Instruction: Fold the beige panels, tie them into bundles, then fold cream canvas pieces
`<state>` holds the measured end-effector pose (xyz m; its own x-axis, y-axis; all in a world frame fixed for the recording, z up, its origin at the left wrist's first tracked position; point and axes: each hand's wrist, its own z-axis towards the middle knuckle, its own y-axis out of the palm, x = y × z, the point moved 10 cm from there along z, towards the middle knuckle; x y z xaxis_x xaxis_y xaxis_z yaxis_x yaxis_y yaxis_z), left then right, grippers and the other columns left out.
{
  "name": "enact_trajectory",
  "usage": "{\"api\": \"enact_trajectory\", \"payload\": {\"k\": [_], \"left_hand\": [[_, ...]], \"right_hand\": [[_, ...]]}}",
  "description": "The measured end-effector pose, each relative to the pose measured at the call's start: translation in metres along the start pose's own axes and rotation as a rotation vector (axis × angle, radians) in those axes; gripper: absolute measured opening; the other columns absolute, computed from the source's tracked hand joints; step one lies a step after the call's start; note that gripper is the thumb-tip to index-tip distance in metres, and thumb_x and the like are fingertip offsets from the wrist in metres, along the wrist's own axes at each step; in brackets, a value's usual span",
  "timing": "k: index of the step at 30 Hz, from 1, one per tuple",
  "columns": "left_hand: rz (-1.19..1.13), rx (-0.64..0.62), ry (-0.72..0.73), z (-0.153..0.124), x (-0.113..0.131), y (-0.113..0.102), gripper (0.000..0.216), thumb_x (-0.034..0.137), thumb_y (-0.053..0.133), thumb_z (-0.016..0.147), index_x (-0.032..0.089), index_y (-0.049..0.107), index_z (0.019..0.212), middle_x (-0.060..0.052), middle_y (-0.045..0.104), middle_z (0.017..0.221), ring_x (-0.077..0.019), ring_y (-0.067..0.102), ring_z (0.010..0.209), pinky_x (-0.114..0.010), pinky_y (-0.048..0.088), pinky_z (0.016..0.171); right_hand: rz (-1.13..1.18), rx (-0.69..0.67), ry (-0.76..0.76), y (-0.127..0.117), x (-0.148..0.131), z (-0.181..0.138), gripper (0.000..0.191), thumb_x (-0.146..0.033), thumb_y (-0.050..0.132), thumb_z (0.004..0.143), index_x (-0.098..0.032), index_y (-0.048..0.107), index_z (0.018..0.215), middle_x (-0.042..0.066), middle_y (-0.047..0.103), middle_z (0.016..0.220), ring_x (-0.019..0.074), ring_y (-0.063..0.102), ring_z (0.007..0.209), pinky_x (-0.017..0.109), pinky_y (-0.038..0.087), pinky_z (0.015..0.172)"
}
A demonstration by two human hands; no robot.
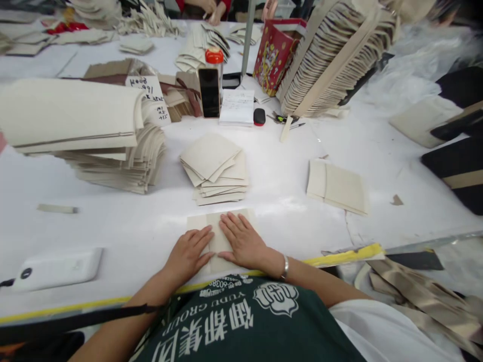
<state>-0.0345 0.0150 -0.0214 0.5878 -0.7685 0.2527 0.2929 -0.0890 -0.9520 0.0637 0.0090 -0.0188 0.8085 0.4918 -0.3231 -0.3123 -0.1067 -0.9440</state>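
Note:
A cream fabric panel lies flat on the white table close to my body, with a fold or overlapping strip near its middle. My left hand rests on its left part, fingers stretched out. Flat on the right part lies my right hand, fingers extended, with a silver bracelet on the wrist. Just beyond the panel is a loose stack of similar cream pieces. Off to the right sit a few flat cream panels, one overlapping another.
A tall pile of cream fabric stands at the left. Behind are a phone, a notepad, a red bag and a strapped bundle. A white device lies front left. Another person's hands show at the back.

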Motion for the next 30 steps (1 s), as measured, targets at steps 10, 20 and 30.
{"api": "enact_trajectory", "payload": {"k": [10, 20, 30], "left_hand": [[-0.152, -0.328, -0.504, 0.053, -0.059, 0.011, 0.039, 0.04, 0.069, 0.065, 0.016, 0.057, 0.093, -0.011, 0.059, 0.101, -0.0274, 0.052, 0.094, -0.036, 0.041, 0.079], [-0.741, -0.295, -0.437, 0.046, -0.015, -0.015, 0.028, 0.036, 0.062, 0.065, 0.019, 0.042, 0.073, 0.005, 0.048, 0.064, -0.0109, 0.046, 0.059, -0.02, 0.036, 0.053], [-0.877, -0.246, -0.41, 0.034, 0.014, -0.047, 0.031, 0.041, 0.06, 0.072, 0.016, 0.066, 0.089, -0.003, 0.068, 0.086, -0.0175, 0.06, 0.077, -0.024, 0.047, 0.068]], "right_hand": [[0.076, 0.294, 0.141, 0.004, 0.025, -0.013, 0.058, -0.039, 0.053, 0.082, -0.008, 0.042, 0.129, 0.017, 0.041, 0.137, 0.0268, 0.029, 0.132, 0.048, 0.023, 0.109], [1.028, 0.397, 0.661, 0.0, 0.104, -0.049, 0.07, -0.043, 0.064, 0.069, -0.016, 0.039, 0.129, 0.013, 0.056, 0.118, 0.0239, 0.055, 0.105, 0.038, 0.045, 0.089], [1.303, 0.354, 0.572, -0.045, 0.076, -0.055, 0.031, -0.046, 0.066, 0.066, -0.015, 0.06, 0.07, -0.003, 0.056, 0.063, 0.0108, 0.047, 0.059, 0.022, 0.038, 0.057]]}}
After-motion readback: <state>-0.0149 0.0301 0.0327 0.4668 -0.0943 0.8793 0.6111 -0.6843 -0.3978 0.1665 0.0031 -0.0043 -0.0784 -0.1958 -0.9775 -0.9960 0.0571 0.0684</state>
